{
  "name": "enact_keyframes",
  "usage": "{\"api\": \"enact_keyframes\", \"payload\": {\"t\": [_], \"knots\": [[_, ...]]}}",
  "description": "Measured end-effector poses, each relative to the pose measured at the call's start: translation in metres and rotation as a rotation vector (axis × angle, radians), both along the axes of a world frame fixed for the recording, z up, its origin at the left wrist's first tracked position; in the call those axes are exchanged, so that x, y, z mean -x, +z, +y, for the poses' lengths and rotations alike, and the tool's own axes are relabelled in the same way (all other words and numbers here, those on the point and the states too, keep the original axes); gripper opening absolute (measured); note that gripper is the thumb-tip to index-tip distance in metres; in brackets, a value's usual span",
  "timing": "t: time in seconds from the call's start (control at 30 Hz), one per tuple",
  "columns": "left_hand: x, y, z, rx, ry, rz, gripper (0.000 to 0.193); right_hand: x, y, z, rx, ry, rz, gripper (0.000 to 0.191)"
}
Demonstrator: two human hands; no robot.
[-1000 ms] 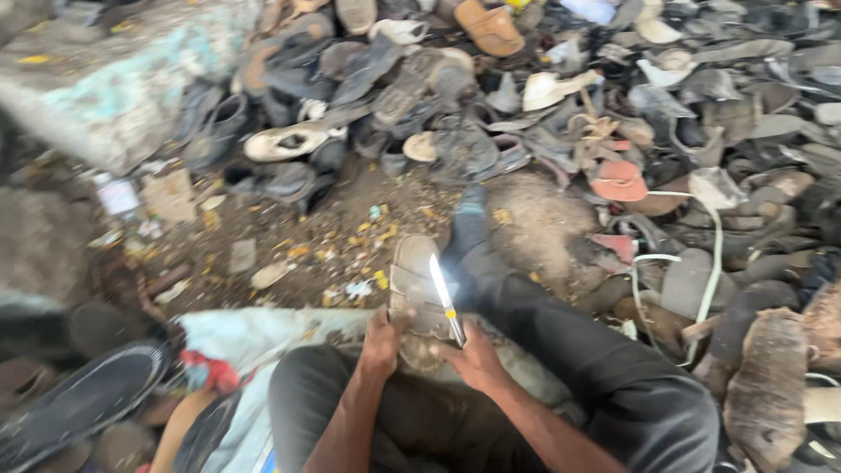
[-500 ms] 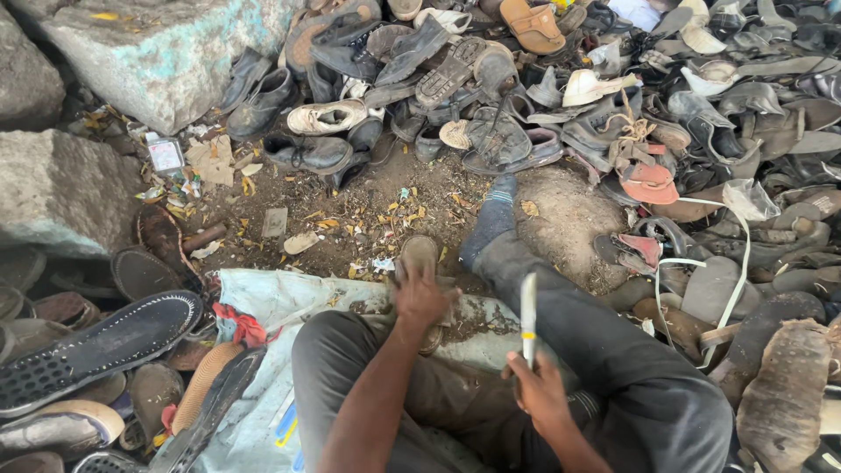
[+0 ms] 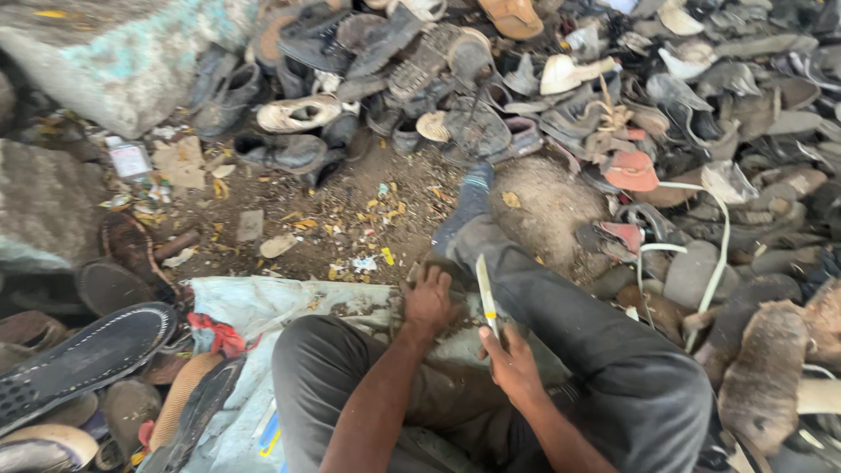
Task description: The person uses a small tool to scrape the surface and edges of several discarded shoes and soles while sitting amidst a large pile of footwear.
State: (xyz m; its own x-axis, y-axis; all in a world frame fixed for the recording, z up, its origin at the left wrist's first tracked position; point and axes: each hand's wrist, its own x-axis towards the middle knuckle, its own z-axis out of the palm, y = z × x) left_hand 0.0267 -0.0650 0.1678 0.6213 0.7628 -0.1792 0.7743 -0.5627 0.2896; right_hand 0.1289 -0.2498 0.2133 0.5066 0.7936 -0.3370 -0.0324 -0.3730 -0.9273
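The right hand [image 3: 512, 368] is closed around the handle of a knife [image 3: 487, 296], whose pale blade points up and away from the body, its long axis running nearly straight ahead along the inside of the outstretched right leg [image 3: 569, 324]. Just to the left of the blade, the left hand [image 3: 429, 302] presses down with curled fingers on a worn, dirt-coloured sole piece [image 3: 419, 273] that is mostly hidden beneath it; whether that grip actually clenches the piece or only pins it cannot be told. The piece lies forward and left of the knife tip, close beside it, so the left hand is the nearer one. Both rest over a soiled pale sack [image 3: 263, 307] spread across the lap and the ground. Around lies bare earth littered with scraps, a large heap of old shoes [image 3: 455, 96] ahead, and a black shoe sole [image 3: 83, 359] at the left.
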Motion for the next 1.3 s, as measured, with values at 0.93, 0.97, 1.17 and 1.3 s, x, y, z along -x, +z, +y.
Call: {"api": "enact_keyframes", "payload": {"t": [0.93, 0.97, 1.17, 1.3], "knots": [[0.018, -0.039, 0.024, 0.400, 0.328, -0.954, 0.019, -0.066, -0.021, 0.058, 0.087, 0.438, -0.686, 0.040], [0.018, -0.039, 0.024, 0.395, 0.331, -0.912, 0.018, -0.066, -0.021, 0.067, 0.132, 0.458, -0.718, 0.039], [0.019, -0.044, 0.024, 0.384, 0.317, -0.859, 0.015, -0.063, -0.027, 0.104, 0.309, 0.541, -0.910, 0.036], [0.020, -0.047, 0.024, 0.211, 0.204, -1.021, 0.014, -0.058, -0.042, 0.112, 0.282, 0.437, -0.805, 0.034]]}}
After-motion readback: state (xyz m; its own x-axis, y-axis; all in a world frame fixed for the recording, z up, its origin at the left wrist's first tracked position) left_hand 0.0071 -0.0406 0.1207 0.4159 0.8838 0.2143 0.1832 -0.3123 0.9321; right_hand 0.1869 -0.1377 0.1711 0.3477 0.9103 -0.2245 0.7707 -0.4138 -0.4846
